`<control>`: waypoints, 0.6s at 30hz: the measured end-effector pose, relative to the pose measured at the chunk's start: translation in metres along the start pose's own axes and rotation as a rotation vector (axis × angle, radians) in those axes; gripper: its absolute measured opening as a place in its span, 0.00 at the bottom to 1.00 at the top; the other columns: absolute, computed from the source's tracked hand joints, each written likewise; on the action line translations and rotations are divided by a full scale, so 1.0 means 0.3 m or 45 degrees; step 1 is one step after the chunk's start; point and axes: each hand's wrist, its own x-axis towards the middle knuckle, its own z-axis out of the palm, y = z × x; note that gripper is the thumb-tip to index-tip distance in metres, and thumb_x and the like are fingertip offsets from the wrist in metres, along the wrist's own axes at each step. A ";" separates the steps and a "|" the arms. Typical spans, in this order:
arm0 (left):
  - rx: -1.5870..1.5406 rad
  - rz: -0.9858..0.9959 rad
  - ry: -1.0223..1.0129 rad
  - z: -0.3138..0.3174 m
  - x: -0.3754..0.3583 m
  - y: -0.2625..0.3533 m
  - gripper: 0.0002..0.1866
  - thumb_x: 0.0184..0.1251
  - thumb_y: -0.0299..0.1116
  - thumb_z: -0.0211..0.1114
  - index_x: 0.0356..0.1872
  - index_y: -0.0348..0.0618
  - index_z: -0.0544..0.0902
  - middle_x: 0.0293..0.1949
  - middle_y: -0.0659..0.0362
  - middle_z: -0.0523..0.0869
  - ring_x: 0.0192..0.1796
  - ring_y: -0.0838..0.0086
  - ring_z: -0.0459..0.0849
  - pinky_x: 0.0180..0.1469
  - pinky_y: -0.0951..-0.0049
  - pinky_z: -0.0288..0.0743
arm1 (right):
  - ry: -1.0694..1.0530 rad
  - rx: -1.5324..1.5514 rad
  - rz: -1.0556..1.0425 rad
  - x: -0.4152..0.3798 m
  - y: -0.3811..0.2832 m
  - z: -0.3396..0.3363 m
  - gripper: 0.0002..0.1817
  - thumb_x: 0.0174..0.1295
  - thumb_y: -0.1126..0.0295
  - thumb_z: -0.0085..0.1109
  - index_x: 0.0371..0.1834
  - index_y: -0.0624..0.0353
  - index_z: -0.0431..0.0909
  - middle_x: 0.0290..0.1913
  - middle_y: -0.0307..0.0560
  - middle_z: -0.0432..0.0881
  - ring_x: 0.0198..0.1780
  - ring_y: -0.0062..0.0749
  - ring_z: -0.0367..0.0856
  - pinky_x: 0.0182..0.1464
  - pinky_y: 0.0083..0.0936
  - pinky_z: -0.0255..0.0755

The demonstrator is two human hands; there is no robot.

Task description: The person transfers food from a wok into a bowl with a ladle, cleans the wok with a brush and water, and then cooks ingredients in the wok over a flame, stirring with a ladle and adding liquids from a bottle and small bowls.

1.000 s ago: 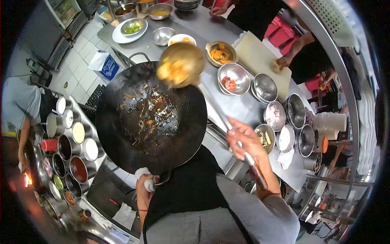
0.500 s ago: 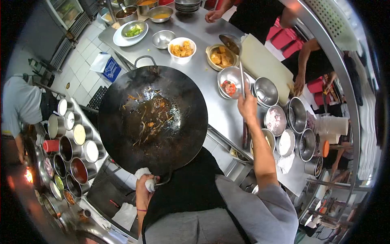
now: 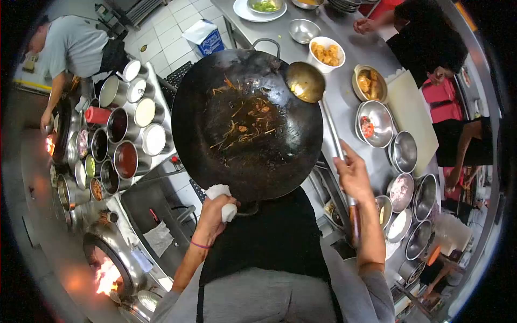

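Note:
A large black wok (image 3: 237, 177) is held in front of me, with brown sauce and thin shreds of food (image 3: 245, 126) in its middle. My left hand (image 3: 213, 215) is closed on the wok's near loop handle through a folded white cloth (image 3: 218, 191). My right hand (image 3: 353, 175) grips the long handle of a ladle (image 3: 306, 82), whose bowl is over the wok's far right rim. To the right of the ladle's bowl, a clay pot (image 3: 384, 89) holds browned pieces in sauce. A white bowl (image 3: 338, 60) of orange-brown pieces stands just behind it.
Metal bowls (image 3: 381, 126) line the steel table (image 3: 339, 99), beside a pale cutting board (image 3: 412, 118). Sauce and ingredient pots (image 3: 125, 159) crowd the left. A flame burns in a stove (image 3: 107, 274) at lower left. Another person (image 3: 81, 46) works at far left; others stand across the table.
The ladle has swung from above the clay pot and bowls to the wok's right rim, and my right hand has come lower. My view has shifted toward the left.

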 end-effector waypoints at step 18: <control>-0.138 -0.166 0.088 -0.050 -0.001 0.024 0.10 0.57 0.29 0.63 0.40 0.44 0.75 0.29 0.59 0.82 0.30 0.70 0.85 0.22 0.71 0.76 | -0.971 0.598 0.545 -0.158 -0.032 0.177 0.28 0.72 0.71 0.49 0.75 0.55 0.57 0.23 0.34 0.68 0.12 0.13 0.64 0.11 0.15 0.62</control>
